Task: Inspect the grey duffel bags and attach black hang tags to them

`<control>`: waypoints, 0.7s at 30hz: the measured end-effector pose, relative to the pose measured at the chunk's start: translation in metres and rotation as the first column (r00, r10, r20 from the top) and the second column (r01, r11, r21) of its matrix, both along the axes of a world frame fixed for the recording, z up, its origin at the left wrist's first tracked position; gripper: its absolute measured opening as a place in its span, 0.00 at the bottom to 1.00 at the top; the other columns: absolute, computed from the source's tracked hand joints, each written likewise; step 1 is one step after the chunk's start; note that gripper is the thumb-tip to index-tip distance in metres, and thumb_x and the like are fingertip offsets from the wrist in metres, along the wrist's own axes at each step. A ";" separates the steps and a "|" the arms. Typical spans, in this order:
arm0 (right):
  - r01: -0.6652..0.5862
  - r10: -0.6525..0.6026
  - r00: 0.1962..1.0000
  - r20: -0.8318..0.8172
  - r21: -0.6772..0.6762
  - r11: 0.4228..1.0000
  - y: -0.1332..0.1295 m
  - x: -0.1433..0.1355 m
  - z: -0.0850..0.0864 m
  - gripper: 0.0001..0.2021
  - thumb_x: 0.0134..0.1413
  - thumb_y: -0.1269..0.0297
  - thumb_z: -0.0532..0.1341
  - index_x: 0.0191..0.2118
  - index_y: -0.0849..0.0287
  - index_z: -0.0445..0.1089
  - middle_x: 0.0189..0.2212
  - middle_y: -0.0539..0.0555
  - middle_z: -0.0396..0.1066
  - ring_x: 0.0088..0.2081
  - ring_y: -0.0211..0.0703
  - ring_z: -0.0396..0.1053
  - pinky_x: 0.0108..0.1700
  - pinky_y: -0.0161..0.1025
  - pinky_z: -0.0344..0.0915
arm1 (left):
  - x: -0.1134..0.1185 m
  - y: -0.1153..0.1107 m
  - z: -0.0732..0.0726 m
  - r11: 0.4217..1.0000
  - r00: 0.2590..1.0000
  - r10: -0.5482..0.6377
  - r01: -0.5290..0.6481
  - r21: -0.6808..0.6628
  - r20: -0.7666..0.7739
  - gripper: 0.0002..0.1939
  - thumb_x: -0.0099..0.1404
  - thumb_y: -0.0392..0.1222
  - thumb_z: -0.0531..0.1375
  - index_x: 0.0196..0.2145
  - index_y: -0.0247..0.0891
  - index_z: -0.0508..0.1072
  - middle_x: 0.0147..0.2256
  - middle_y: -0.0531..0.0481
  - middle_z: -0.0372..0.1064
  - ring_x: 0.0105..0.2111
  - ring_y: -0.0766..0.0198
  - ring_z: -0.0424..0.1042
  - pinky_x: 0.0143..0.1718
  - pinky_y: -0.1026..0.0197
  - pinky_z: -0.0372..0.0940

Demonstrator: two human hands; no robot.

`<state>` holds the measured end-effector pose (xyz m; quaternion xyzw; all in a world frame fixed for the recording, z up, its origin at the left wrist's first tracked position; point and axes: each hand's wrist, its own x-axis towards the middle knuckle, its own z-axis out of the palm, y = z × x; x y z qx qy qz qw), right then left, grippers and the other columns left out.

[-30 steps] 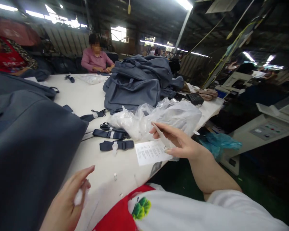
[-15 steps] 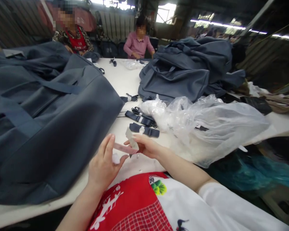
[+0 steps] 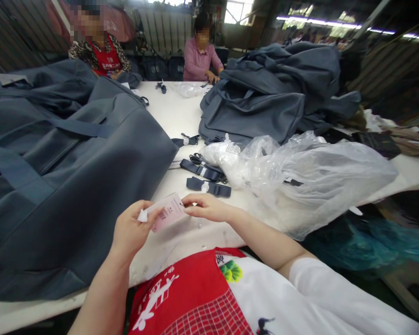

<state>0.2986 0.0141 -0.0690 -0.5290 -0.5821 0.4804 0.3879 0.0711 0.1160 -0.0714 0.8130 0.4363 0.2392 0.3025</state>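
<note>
Near centre, tag [image 3: 169,214]: long axis ran left to right.
Left hand [image 3: 131,229]: you pinched its left end.
Right hand [image 3: 211,207]: touched its right end; pinch unclear.

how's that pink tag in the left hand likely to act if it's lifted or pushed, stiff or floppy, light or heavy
The pink tag is probably fairly stiff: it looks flat, without drooping. It's likely light, being thin and card-like. Its flat shape suggests it wouldn't roll.
</note>
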 end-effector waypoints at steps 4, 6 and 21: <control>0.220 -0.237 0.970 0.048 0.227 0.949 -0.004 0.000 -0.021 0.19 0.49 0.59 0.67 0.46 0.61 0.72 0.45 0.58 0.72 0.43 0.44 0.71 0.47 0.41 0.69 | -0.001 -0.001 -0.014 0.927 0.987 0.132 -0.088 -0.364 0.096 0.21 0.55 0.61 0.63 0.26 0.39 0.69 0.19 0.57 0.66 0.19 0.68 0.62 0.20 0.67 0.55; 0.279 -0.350 0.923 0.159 0.349 0.894 -0.006 -0.002 -0.031 0.17 0.51 0.62 0.66 0.47 0.60 0.71 0.47 0.60 0.71 0.47 0.45 0.70 0.52 0.45 0.66 | -0.001 -0.004 -0.019 0.852 0.961 0.207 -0.084 -0.517 0.185 0.23 0.52 0.62 0.65 0.24 0.39 0.66 0.17 0.57 0.64 0.16 0.69 0.59 0.16 0.68 0.52; 0.337 -0.375 0.859 0.347 0.167 0.927 0.000 -0.012 -0.054 0.11 0.59 0.62 0.58 0.32 0.61 0.74 0.25 0.50 0.72 0.26 0.36 0.64 0.30 0.33 0.56 | -0.007 -0.004 -0.028 0.604 0.830 0.450 -0.011 -0.797 0.330 0.25 0.45 0.57 0.71 0.26 0.37 0.64 0.19 0.57 0.68 0.16 0.71 0.63 0.16 0.70 0.58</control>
